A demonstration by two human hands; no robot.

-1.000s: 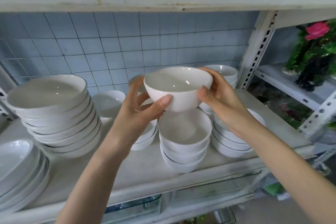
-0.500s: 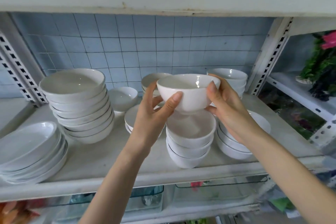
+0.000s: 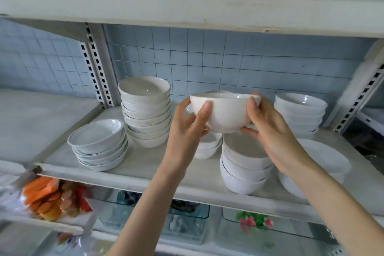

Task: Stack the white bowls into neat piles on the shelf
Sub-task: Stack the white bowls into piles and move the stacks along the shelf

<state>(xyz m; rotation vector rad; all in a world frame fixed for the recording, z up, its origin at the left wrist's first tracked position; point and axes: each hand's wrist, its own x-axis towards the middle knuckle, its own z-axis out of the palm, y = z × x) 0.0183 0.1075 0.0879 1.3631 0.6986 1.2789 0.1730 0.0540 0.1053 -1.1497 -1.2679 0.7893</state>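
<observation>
Nearest, the left hand point(image 3: 185, 131) and right hand point(image 3: 270, 137) each curl round one side of a single white bowl point(image 3: 226, 114), thumbs on its near wall and fingers wrapped behind and under it. It is held upright in the air, above the front pile of bowls point(image 3: 245, 164) on the shelf point(image 3: 145, 162) and a little to that pile's left. This looks like the carrying step, with the placing not yet done. The next move calls for centring the bowl over a pile of matching size and lowering it level so it nests. Further back stand a pile of shallow dishes point(image 3: 97, 143), a tall pile point(image 3: 145, 118) and a rear right pile point(image 3: 299, 114), against the tiled wall point(image 3: 228, 58).
</observation>
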